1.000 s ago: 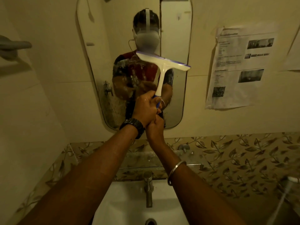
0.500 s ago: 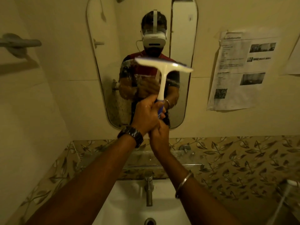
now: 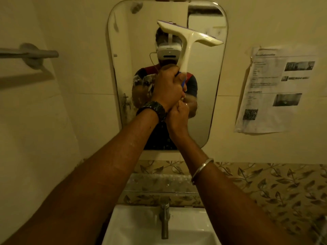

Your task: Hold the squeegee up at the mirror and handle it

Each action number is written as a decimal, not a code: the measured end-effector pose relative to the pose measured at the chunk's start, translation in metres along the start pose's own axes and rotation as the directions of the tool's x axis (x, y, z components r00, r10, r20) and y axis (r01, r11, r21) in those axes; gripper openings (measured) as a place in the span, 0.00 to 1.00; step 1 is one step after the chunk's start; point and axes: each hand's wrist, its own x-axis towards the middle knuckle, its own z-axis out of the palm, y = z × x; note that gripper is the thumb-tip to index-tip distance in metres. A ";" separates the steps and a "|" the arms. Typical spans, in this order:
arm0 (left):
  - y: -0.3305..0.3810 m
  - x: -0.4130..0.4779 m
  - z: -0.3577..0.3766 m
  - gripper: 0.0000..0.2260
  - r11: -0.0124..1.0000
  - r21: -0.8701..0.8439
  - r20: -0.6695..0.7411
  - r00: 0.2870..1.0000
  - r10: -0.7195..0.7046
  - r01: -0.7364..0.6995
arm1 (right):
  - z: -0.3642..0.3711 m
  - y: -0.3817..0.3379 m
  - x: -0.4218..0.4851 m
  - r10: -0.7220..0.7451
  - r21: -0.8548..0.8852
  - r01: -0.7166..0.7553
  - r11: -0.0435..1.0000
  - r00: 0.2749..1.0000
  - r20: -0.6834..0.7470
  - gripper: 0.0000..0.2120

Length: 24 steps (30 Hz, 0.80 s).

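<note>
Both hands are wrapped round the same squeegee (image 3: pixel 184 45) here; the left hand (image 3: pixel 168 89) sits higher on the handle with its fingers curled tight round it, and the right hand (image 3: pixel 178 115) is tucked just under, also curled on the bottom end of the handle, touching the left wrist. The squeegee is up in front of the mirror (image 3: pixel 203 103), near its top edge; the handle is cream with a bit of blue showing at the grip, and the blade is tilted, left end higher, right end reaching close to the mirror's right edge; can't tell if the blade is actually touching the glass.

Stuff in the way: the two hands and the handle cover the middle of the mirror, so the reflection of the person is partly blocked; there are pale smears on the glass toward its lower left.

Around it: a wristwatch (image 3: pixel 154 109) on the left wrist, a metal bangle (image 3: pixel 201 169) on the right forearm; a grey towel bar (image 3: pixel 30 54) on the wall off to the left; a printed paper sheet (image 3: pixel 276 89) stuck on the wall right of the mirror; leaf-pattern tiles (image 3: pixel 265 188) below; a white sink (image 3: pixel 138 225) at the bottom edge with a metal tap (image 3: pixel 164 216) standing at its back rim, between the two forearms.
</note>
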 end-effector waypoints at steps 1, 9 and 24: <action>-0.005 -0.006 -0.001 0.10 1.000 0.020 -0.016 1.000 -0.003 0.003 | 0.001 0.005 -0.004 0.021 0.006 -0.021 1.000 1.000 0.004 0.18; -0.067 -0.057 0.004 0.08 0.974 -0.154 0.041 0.986 -0.159 0.163 | -0.003 0.060 -0.056 0.171 -0.039 -0.170 0.985 0.985 0.018 0.18; -0.074 -0.109 -0.003 0.09 0.965 -0.199 0.051 0.985 -0.165 0.172 | -0.023 0.064 -0.106 0.118 -0.129 -0.108 0.986 0.991 0.068 0.15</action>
